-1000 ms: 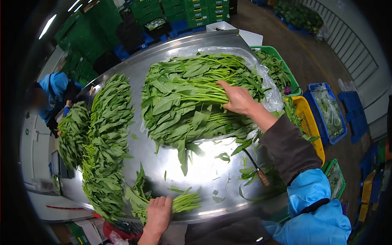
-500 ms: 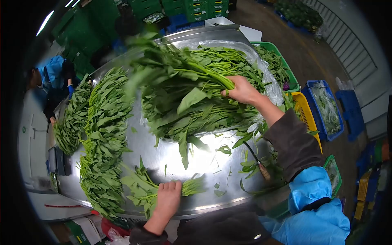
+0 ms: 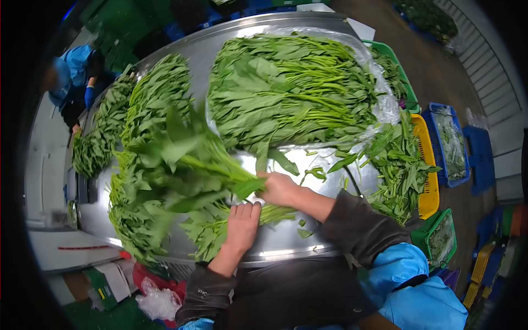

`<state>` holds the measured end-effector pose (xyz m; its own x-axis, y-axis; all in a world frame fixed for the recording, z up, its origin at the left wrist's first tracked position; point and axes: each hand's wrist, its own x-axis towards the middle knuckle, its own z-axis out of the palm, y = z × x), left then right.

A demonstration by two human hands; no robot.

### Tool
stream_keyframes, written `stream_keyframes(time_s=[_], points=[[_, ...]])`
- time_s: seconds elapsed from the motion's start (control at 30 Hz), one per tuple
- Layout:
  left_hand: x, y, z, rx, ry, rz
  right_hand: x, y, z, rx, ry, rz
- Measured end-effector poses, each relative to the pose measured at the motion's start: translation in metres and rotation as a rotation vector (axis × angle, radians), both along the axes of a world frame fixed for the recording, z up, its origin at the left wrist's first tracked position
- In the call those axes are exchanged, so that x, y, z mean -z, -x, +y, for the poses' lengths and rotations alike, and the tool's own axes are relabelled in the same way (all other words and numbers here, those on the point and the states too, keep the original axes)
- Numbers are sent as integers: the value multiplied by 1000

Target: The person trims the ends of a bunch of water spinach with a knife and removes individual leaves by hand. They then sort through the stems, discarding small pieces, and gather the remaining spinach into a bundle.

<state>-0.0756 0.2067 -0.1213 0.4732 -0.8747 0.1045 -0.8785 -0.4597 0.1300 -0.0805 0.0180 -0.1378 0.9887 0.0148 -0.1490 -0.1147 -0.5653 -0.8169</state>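
My right hand (image 3: 281, 189) grips the stems of a water spinach bunch (image 3: 192, 162), whose leaves fan out to the left, blurred by motion. Just below it, my left hand (image 3: 242, 223) is closed over a smaller water spinach bunch (image 3: 206, 234) lying on the steel table (image 3: 269, 250); its cut stems stick out to the right. Behind my hands, a big pile of water spinach (image 3: 291, 88) rests on clear plastic film (image 3: 388, 104). A long row of bunches (image 3: 129, 212) runs along the left. The dark curved blade (image 3: 353, 181) of a tool shows beyond my right forearm; its handle is hidden.
Loose greens (image 3: 393, 170) lie at the table's right, beside a yellow crate (image 3: 428, 187). Green (image 3: 393, 55) and blue crates (image 3: 465, 159) stand further right. Another person (image 3: 74, 71) in blue works at the far left by more greens (image 3: 102, 132). Scattered leaves lie on the steel.
My right hand has brought its bunch from over the big pile down and toward me, beside my left hand. The left hand stays on the smaller bunch. The view has shifted.
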Motion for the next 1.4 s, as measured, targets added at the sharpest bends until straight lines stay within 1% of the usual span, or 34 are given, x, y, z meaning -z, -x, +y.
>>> stream_keyframes(time_s=[0.03, 0.1, 0.13, 0.2, 0.23, 0.3, 0.43, 0.5, 0.53, 0.57, 0.6, 0.63, 0.67, 0.73, 0.77, 0.8, 0.83, 0.87, 0.9, 0.93, 0.97, 1.03, 1.07, 1.1, 1.17, 1.2, 1.23, 1.27, 1.3, 1.33, 1.37, 1.4], points=[[0, -1, 2, 25, 1, -21, 7, 1, 2, -14, -7, 3], [5, 3, 7, 39, -1, -36, 20, 2, 4, -216, 200, 265], [10, 6, 8, 47, 8, -47, 21, 3, 1, -227, 197, 268], [17, 8, 8, 53, 54, -38, 21, 3, -8, -328, 116, 276], [23, 6, 8, 44, 54, -38, 23, 7, -11, -337, 118, 275], [34, 3, 10, 24, 115, 55, 28, 16, -15, -254, -16, 133], [34, 4, 7, -57, 157, 121, -1, 40, -6, -267, -88, 175], [32, 4, 7, -93, 216, 228, -9, 56, 15, -187, 333, 7], [30, 4, 7, -93, 214, 226, -1, 64, 26, -113, 435, -157], [27, 5, 7, -118, 221, 267, 7, 64, 31, -109, 433, -158], [25, 6, 6, -142, 228, 308, 16, 65, 34, -77, 489, -189], [26, 6, 6, -134, 226, 309, 16, 66, 36, -43, 544, -219], [27, 5, 6, -151, 256, 317, 17, 65, 36, -34, 543, -217], [27, 6, 5, -153, 282, 328, 15, 59, 34, -114, 598, -169], [25, 7, 5, -183, 240, 316, 13, 56, 31, -103, 600, -166], [23, 8, 4, -214, 197, 303, 10, 53, 29, -152, 718, -205], [10, 11, 1, -202, 194, 303, 8, 52, 28, -200, 834, -240], [-10, 15, -4, -197, 163, 233, 13, 52, 24, -187, 834, -236], [-22, 18, -7, -192, 132, 163, 23, 52, 20, -223, 795, -194], [-23, 13, -9, -147, 74, 176, 29, 52, 18, -260, 754, -152], [-23, 7, -13, -138, 71, 180, 28, 52, 17, -252, 753, -145], [-14, -6, -24, -6, 39, 142, 26, 53, 15, -234, 721, -162], [1, -14, -25, 38, -8, 133, 15, 55, 17, -204, 672, -79], [16, -17, -23, 52, -2, 138, 11, 62, 14, -193, 678, -68], [32, -18, -22, 39, -23, 236, 5, 81, 4, -84, 480, -122], [38, -16, -21, 31, 5, 231, 0, 93, -9, 16, 327, -179], [39, -15, -21, 62, 9, 248, -5, 107, -25, 182, 254, -143], [38, -15, -22, 39, -23, 230, -8, 123, -42, 348, 183, -113], [36, -14, -23, 13, -57, 208, 4, 143, -61, 531, 317, -180], [34, -14, -24, 27, -23, 204, 9, 161, -79, 667, 398, -160], [34, -14, -25, 40, -20, 205, 6, 174, -92, 735, 516, -137], [34, -14, -25, 46, -24, 175, 9, 184, -104, 768, 690, -123]])
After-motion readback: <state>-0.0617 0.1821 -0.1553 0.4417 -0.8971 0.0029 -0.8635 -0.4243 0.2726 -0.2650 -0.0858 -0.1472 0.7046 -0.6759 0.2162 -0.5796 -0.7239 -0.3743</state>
